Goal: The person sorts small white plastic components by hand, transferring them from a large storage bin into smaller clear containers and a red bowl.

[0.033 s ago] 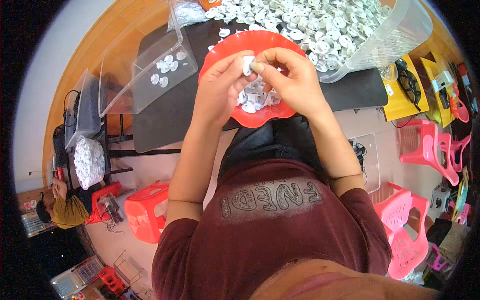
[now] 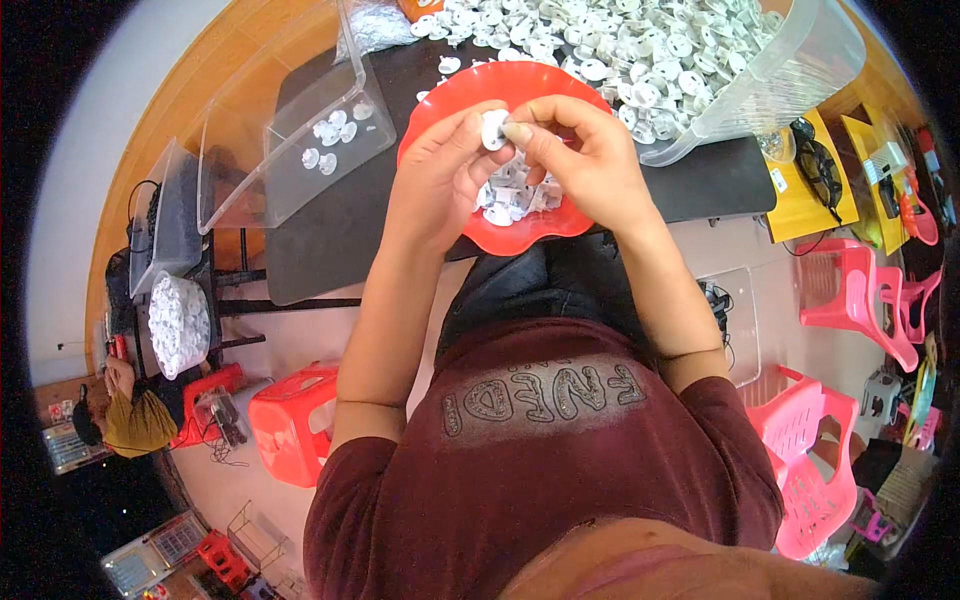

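Over the red wavy-rimmed bowl, both hands meet at one small white plastic part with a rounded face. My left hand pinches it between thumb and fingers. From the other side, the thumb and fingertips of my right hand close on its edge. Below them, a heap of similar white parts lies in the bowl. Fingers hide part of the held piece and of the heap.
A large pile of white parts spreads across the black table beside a clear bin. Left of the bowl, another clear bin holds several parts. Red and pink stools stand behind. Another person sits far left.
The white part has turned slightly between my fingertips, and more of its round face shows. Both hands stay in nearly the same place.
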The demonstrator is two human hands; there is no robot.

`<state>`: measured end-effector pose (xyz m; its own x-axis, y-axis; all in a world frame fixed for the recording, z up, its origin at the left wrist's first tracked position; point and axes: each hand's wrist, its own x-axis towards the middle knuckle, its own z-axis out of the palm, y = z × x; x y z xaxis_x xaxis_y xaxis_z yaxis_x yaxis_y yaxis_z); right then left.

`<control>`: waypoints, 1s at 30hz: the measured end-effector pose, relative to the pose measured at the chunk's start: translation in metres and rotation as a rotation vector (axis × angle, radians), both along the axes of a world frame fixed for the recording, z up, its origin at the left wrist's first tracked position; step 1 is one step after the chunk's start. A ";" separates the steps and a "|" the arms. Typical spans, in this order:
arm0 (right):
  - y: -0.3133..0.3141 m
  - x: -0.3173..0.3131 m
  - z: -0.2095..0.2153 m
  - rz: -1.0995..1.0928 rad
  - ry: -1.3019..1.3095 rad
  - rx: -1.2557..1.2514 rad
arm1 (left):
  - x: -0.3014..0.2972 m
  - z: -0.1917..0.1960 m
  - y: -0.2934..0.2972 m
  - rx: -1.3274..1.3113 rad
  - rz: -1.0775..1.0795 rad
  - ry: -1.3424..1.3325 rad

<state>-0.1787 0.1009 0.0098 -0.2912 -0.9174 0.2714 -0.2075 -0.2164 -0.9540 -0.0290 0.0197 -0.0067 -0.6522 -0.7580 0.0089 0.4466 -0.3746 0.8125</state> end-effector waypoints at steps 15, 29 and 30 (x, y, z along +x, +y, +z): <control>-0.006 -0.002 -0.008 0.050 -0.171 -0.116 | -0.007 0.002 0.004 0.033 -0.040 -0.001; -0.005 -0.002 -0.005 0.072 -0.271 -0.071 | -0.008 0.002 0.005 0.029 -0.052 0.014; -0.005 -0.002 -0.005 0.072 -0.270 -0.071 | -0.008 0.001 0.005 0.014 -0.044 0.012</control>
<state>-0.1806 0.0961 0.0046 -0.2964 -0.9198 0.2572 0.0708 -0.2898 -0.9545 -0.0373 0.0246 -0.0056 -0.6850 -0.7285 0.0064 0.4390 -0.4057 0.8017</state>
